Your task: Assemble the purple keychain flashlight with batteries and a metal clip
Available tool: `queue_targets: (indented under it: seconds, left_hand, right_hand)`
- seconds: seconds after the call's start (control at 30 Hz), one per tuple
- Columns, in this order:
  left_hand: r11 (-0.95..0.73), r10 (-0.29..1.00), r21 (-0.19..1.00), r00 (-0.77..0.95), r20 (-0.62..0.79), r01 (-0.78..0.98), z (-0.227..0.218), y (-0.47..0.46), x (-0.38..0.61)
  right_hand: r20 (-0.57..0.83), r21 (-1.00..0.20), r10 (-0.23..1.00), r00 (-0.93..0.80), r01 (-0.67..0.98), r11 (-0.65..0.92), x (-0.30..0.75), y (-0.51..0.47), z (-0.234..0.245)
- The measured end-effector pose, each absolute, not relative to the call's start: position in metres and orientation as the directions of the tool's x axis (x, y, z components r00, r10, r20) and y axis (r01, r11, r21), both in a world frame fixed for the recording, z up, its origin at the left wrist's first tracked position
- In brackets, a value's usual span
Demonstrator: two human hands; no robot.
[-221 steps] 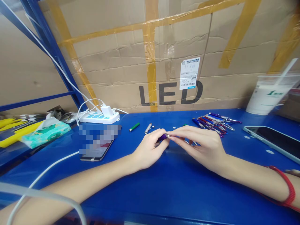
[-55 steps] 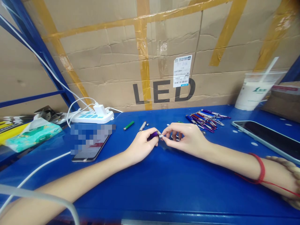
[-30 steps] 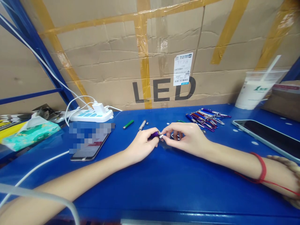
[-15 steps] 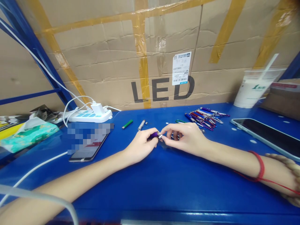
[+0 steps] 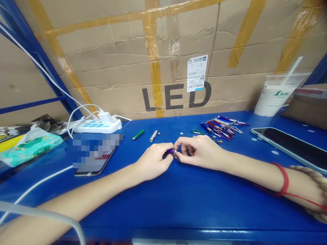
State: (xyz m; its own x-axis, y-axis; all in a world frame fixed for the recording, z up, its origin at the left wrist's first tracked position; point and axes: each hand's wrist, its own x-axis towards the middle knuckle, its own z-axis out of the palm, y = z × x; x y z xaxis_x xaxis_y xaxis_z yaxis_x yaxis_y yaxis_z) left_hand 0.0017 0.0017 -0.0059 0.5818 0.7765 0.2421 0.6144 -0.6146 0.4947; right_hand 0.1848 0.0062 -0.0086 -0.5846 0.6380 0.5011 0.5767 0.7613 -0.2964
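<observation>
Between the thumb and fingers of my left hand (image 5: 156, 160) is a purple metal tube (image 5: 169, 151), part of a small pen light by its look. My right hand (image 5: 198, 151) pinches a small silvery piece (image 5: 174, 152) at the tube's right end; fingertips hide most of it. Beyond the hands lie a green tube (image 5: 138, 135) and a silver tube (image 5: 153, 135) with a tiny metal part beside it. Behind my right hand is a pile of blue, red and purple pen lights (image 5: 221, 127) with carabiner clips. A green carabiner (image 5: 197, 131) lies left of the pile.
A phone (image 5: 98, 163) and a white power strip (image 5: 102, 126) with cables are on the left. To the right are another phone (image 5: 291, 146) and a cup with a straw (image 5: 270, 97). A large cardboard box (image 5: 114, 68) stands behind the blue table (image 5: 189, 204).
My right fingertips have drawn closer to the tube's end, and less of the silvery piece shows. Both hands sit slightly lower in view; the tube remains in my left hand.
</observation>
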Motion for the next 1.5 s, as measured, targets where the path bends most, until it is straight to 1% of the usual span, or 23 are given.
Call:
queue_targets:
  seconds: [0.1,0.23,0.63,1.3,1.5]
  left_hand:
    - [-0.632,0.764,0.471,0.597,0.246,0.615,-0.0069,0.0015,0.0016]
    - [-0.634,0.762,0.467,0.603,0.238,0.616,-0.0064,0.0013,0.0013]
    - [-0.623,0.769,0.482,0.595,0.235,0.616,-0.0051,0.0006,0.0024]
    - [-0.589,0.790,0.535,0.571,0.223,0.606,-0.0046,-0.0007,0.0015]
    - [-0.520,0.836,0.587,0.509,0.203,0.621,-0.0053,-0.0006,0.0022]
  right_hand:
    - [0.465,-0.307,0.645,-0.606,0.574,0.760,0.1850,0.0063,-0.0080]
    - [0.467,-0.302,0.636,-0.615,0.565,0.768,0.1853,0.0060,-0.0077]
    - [0.563,-0.268,0.594,-0.575,0.552,0.789,0.1853,0.0045,-0.0095]
    - [0.654,-0.238,0.558,-0.511,0.561,0.793,0.1855,0.0046,-0.0096]
    - [0.672,-0.248,0.551,-0.494,0.551,0.797,0.1859,0.0051,-0.0102]
